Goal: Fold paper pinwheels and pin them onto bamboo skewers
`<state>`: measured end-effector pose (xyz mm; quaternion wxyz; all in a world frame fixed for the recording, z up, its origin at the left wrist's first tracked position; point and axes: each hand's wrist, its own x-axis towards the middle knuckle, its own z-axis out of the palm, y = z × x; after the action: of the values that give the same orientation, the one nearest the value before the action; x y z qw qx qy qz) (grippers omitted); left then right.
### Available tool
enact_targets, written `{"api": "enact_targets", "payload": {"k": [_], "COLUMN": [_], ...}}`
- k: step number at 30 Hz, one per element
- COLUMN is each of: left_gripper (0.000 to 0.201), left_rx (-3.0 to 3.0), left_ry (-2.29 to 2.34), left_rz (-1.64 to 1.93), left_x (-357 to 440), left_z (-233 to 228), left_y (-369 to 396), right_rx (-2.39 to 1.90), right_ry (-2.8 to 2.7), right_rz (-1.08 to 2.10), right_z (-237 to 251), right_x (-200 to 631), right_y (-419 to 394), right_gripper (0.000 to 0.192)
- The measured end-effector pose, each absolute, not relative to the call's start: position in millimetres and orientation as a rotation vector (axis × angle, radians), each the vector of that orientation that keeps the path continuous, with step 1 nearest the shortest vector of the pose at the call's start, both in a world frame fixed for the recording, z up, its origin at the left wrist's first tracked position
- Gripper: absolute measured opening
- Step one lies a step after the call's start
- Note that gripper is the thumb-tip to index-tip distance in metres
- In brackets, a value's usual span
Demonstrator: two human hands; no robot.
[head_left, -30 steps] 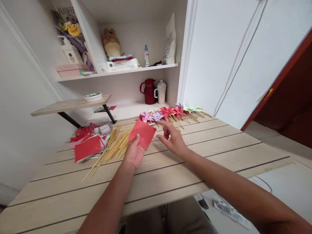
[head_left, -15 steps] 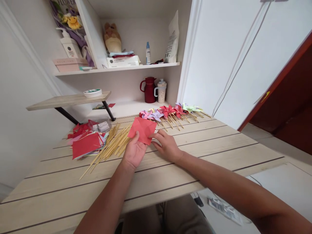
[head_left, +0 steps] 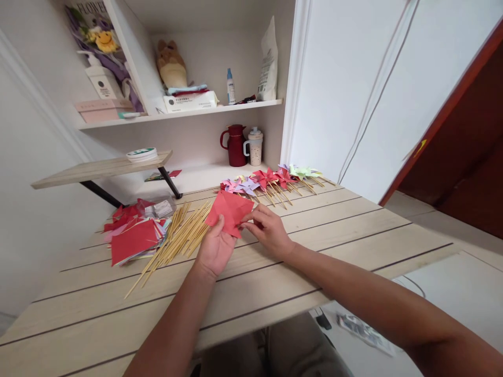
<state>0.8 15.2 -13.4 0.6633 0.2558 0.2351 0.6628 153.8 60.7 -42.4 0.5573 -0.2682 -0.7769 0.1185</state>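
Both hands gripped the red paper square (head_left: 230,211) just above the worktop (head_left: 334,230): the left hand (head_left: 215,247) pinched its near edge, the right hand (head_left: 267,230) its right corner. Bamboo sticks (head_left: 178,238) lay just left of the paper.

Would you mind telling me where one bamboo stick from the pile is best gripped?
Probably at the near tip of the outermost stick of the bamboo sticks, coming from the front left: that end fans out alone on the bare table, clear of the red paper stack.
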Motion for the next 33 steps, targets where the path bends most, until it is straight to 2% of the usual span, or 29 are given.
{"api": "enact_targets", "payload": {"k": [11,22,28,33], "left_gripper": [0.037,0.028,0.035,0.038], "left_rx": [0.687,1.020,0.950,0.917], "left_ry": [0.538,0.885,0.750,0.698], "left_rz": [1.485,1.475,1.385,1.353], "left_x": [4,6,6,5], "left_z": [-17,-35,-30,-28], "left_y": [15,18,15,15], "right_rx": [-0.708,-0.783,-0.838,-0.835], "right_ry": [-1.730,-1.748,-1.724,-1.660], "right_rz": [0.465,0.245,0.167,0.241], "right_z": [-35,-41,-37,-35], "right_x": [153,156,155,157], "right_y": [59,60,63,65], "right_gripper": [0.012,0.009,0.009,0.009]}}
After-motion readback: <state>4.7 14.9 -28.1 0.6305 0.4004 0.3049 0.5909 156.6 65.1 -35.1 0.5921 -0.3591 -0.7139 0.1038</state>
